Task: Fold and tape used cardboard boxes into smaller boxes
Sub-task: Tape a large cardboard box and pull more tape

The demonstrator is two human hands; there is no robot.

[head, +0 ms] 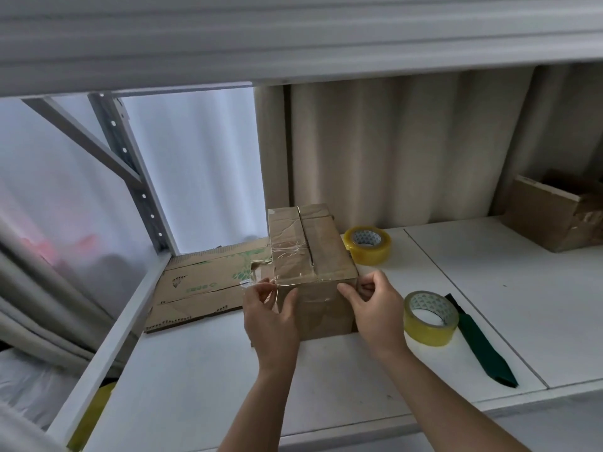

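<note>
A small brown cardboard box (321, 252) stands on the white shelf (202, 380), its top flaps closed and crossed by clear tape. A clear tape strip (293, 280) runs along the box's near top edge. My left hand (270, 316) pinches the strip's loose end at the box's near left corner. My right hand (375, 308) presses fingers on the near right corner, over the tape. Two yellowish tape rolls lie right of the box: one (368, 244) behind, one (430, 318) close to my right hand.
Flattened printed cardboard (202, 285) lies left of the box. A dark green cutter (479, 344) rests beside the near roll. Another open brown box (554, 216) sits at the far right. A metal shelf upright (137, 187) and curtains stand behind; an upper shelf overhangs.
</note>
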